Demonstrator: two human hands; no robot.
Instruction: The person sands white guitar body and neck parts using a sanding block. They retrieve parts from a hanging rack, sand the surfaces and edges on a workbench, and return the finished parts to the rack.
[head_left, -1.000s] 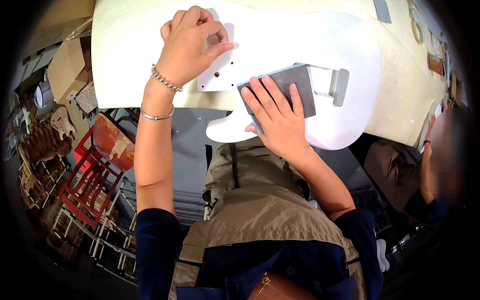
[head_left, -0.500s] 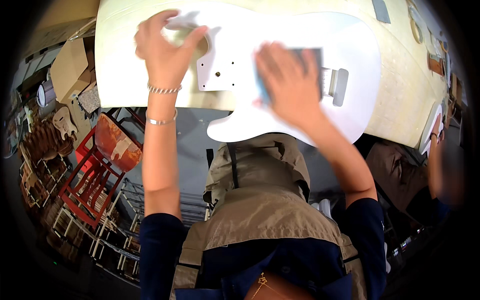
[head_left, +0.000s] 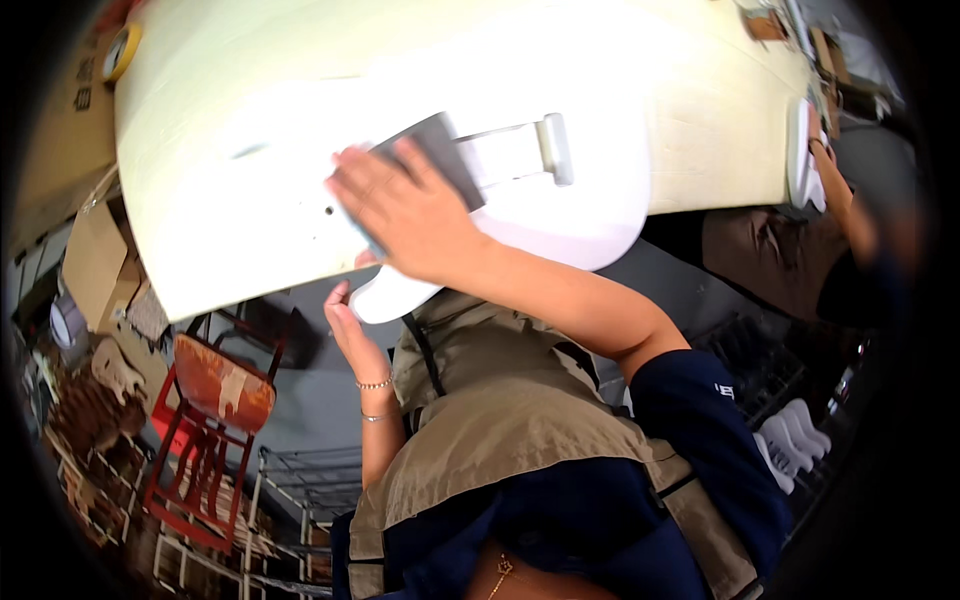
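A glossy white electric guitar body (head_left: pixel 600 225) lies on the pale table, its near horn (head_left: pixel 385 297) reaching past the front edge. My right hand (head_left: pixel 415 220) presses flat on a dark grey sanding pad (head_left: pixel 445 150), thumb along its side. The pad rests on the body, left of the rectangular cut-out. Beside the tip of the horn is my left hand (head_left: pixel 357 335), below the table edge, fingers stretched up and holding nothing; whether it touches the horn I cannot tell. Glare washes out the body's left part.
The pale table (head_left: pixel 230 225) spans the top. A red chair (head_left: pixel 222 395) and wire racks (head_left: pixel 290 490) stand at the left, near cardboard boxes (head_left: pixel 95 255). A yellow tape roll (head_left: pixel 122 52) is at the far left. At right, another person's arm (head_left: pixel 840 190) touches a white piece (head_left: pixel 800 150).
My left hand has come down from the table to beside the near horn. The right hand and sanding pad have shifted left across the body. My view has turned.
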